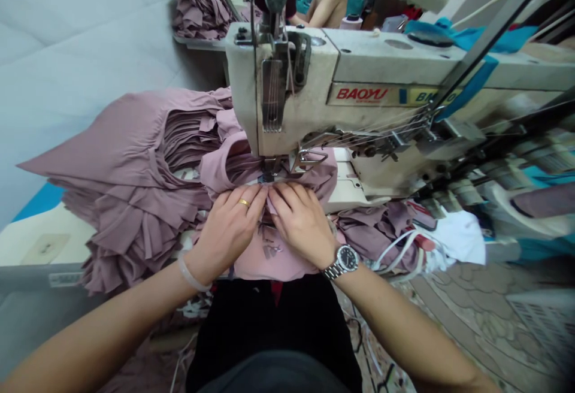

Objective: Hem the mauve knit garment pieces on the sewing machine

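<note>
My left hand and my right hand hold a mauve knit garment together just in front of the presser foot. Their fingertips nearly meet on the gathered fabric, close below the needle area of a white BAOYU industrial sewing machine. The garment runs under the foot, and the machine head hides part of it. A bangle circles my left wrist, a gold ring sits on my left hand, and a metal watch is on my right wrist.
A large pile of mauve garment pieces lies to the left of the machine, and another stack sits behind it. White cables and white cloth lie to the right. A co-worker sits beyond the machine.
</note>
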`<state>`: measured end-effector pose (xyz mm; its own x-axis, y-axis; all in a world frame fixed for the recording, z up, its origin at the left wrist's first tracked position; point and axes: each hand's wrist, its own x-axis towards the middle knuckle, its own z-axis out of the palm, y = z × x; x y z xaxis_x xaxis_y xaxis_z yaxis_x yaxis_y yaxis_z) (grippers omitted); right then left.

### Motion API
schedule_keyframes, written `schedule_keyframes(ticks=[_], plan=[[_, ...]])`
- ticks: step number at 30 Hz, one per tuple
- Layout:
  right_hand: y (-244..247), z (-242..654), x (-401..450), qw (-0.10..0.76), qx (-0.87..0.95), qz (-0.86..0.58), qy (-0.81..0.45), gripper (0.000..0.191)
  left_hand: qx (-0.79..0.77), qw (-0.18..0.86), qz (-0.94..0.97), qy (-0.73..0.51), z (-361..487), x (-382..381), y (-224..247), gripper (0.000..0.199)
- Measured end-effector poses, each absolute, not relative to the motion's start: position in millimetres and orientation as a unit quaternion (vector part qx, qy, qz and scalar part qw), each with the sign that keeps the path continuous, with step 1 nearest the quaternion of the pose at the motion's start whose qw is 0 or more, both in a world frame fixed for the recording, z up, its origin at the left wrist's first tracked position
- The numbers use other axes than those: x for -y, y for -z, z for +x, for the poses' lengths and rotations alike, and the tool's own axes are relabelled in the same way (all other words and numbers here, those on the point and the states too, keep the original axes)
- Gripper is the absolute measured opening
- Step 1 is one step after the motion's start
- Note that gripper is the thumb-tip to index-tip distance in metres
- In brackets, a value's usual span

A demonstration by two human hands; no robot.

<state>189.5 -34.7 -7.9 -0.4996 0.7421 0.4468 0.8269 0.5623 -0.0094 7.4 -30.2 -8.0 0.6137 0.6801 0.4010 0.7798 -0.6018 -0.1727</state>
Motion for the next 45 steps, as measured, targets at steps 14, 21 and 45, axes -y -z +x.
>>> schedule_keyframes(ticks=[14,21,45], plan=[[10.7,189.6,31.4,0.226,0.860,-0.445,0.109,0.037,0.415,0.142,-0.886,0.152,5.6,27.9,8.1,0.045],[11.7,191.0,30.0,0.237,0.858,-0.449,0.083,0.036,0.421,0.150,-0.882,0.152,10.2,25.9,5.4,0.044],[5.2,192.6,18.0,0.271,0.854,-0.444,0.020,0.024,0.363,0.136,-0.895,0.221,4.5,14.9,-1.6,0.026]])
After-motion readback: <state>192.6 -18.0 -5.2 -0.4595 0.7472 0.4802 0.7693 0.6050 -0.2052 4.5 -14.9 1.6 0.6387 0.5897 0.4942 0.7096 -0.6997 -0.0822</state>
